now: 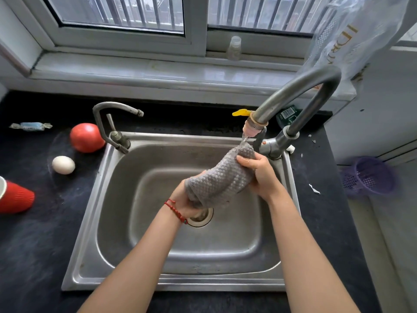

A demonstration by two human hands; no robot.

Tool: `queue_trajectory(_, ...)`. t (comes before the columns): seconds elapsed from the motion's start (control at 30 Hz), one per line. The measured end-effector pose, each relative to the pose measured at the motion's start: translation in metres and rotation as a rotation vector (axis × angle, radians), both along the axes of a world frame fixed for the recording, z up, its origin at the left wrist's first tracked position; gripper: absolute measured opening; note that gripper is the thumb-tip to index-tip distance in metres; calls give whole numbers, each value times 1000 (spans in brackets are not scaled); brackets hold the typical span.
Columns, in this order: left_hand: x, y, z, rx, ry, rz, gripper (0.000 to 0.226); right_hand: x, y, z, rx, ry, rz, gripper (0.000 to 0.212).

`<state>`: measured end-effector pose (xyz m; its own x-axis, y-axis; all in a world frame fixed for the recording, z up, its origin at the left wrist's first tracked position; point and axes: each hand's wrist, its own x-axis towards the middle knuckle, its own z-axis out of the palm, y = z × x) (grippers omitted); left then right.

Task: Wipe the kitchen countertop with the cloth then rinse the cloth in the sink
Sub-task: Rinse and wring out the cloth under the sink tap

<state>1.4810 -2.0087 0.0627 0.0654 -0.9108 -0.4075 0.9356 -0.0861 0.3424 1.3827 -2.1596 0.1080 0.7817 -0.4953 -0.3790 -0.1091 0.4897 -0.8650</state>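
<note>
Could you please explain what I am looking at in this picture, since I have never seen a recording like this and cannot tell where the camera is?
There is no machine here: a person wears one wide-angle camera on the head, so you look down along both bare forearms. The left hand and the right hand together hold a grey textured cloth over a steel sink. Its upper end sits under the big curved tap, where a thin stream of water seems to run. A smaller tap stands at the sink's back left corner. On the dark countertop to the left lie a tomato, an egg, a red cup on its side and a wrapped sweet. A purple basket sits at the right, and a window is behind.
</note>
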Motion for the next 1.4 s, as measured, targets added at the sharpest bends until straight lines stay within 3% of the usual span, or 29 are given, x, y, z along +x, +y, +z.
queue_trajectory(0.17,-2,-5,-4,-118,-141,-443,76,10,-8,2,-241,156,216,11)
queue_trajectory(0.27,-7,-13,4,-46,-319,-551,70,16,-3,-3,-352,267,210,6)
queue_trajectory(0.37,-18,-23,14,156,-602,-515,32,21,0,-13,-362,349,85,16)
queue_trajectory(0.43,-22,-28,17,300,-731,-438,20,24,1,-19,-337,398,-4,19)
queue_trajectory(0.57,-24,-33,10,523,-1120,-331,16,32,8,-33,-283,498,-156,18)
queue_trajectory(0.7,-34,-34,12,714,-1606,-413,27,36,15,-43,-294,606,-221,25)
queue_trajectory(0.93,-44,-30,10,832,-1987,-469,31,39,24,-46,-317,729,-287,28)
queue_trajectory(1.0,-44,-28,10,827,-1967,-392,37,40,21,-44,-328,726,-271,33)
queue_trajectory(1.07,-38,-26,10,808,-1788,-323,38,39,18,-42,-306,692,-256,39)
queue_trajectory(1.17,-17,-25,8,677,-1168,-158,28,25,20,-37,-220,505,-296,15)
queue_trajectory(1.2,-12,-25,9,616,-930,-120,22,16,23,-38,-218,424,-283,14)
queue_trajectory(1.23,-8,-25,12,562,-710,-106,14,6,29,-41,-278,353,-243,29)
queue_trajectory(1.3,-2,-23,20,494,-432,-160,3,-13,38,-52,-643,295,-108,55)
queue_trajectory(1.4,2,-20,27,356,-300,-403,20,-27,45,-72,-1329,285,58,78)
